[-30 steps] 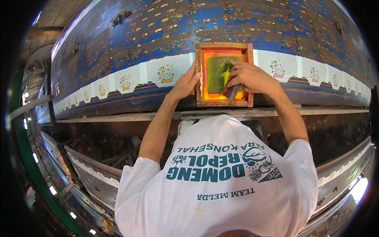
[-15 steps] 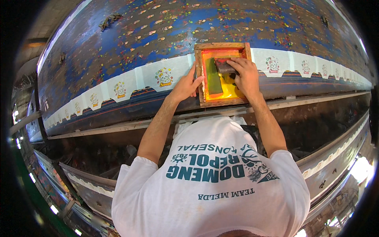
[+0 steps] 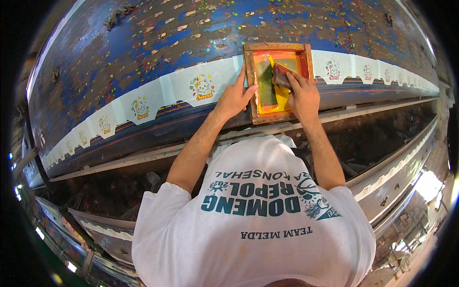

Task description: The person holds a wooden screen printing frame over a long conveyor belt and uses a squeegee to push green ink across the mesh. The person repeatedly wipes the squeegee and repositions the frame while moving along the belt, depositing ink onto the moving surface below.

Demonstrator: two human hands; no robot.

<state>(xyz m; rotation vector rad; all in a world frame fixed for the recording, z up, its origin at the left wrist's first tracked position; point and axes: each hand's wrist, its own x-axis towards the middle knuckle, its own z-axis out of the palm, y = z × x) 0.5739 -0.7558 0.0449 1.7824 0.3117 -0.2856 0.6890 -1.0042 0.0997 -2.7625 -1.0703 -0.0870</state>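
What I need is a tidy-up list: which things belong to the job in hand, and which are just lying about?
In the job:
wooden frame, left hand at its side
dark block in the right hand
yellow ink inside the frame
white printed pieces

Apparently lying about:
dark clump, upper left
small dark object, upper right

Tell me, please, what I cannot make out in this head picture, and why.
In the head view:
Part of the white strip beneath the wooden frame: hidden by the frame.
Part of the dark block: covered by the right hand.
Details of the prints toward the strip's right end: too small.
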